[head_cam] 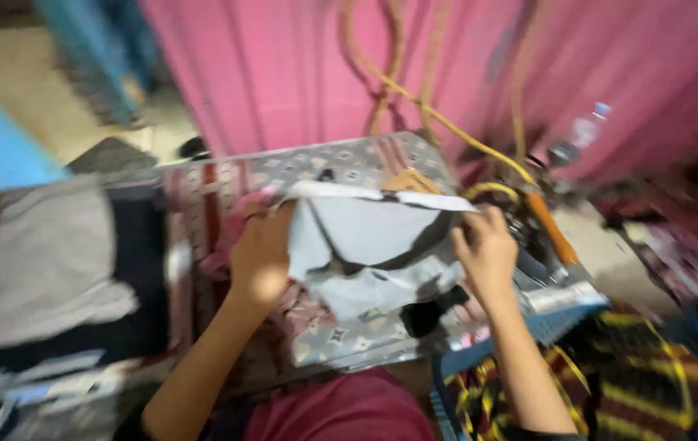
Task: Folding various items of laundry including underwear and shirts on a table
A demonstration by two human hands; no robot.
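I hold a pale grey garment stretched between both hands above a patterned grey cloth-covered board. My left hand grips the garment's left edge. At its right edge my right hand pinches the fabric. A dark band runs across the garment, and its lower part hangs down onto the board. The picture is blurred by motion.
A stack of folded grey and dark clothes lies at the left. An iron with an orange handle and yellow cord sits at the right. A pink curtain hangs behind. A plastic bottle and a blue basket with striped cloth are at the right.
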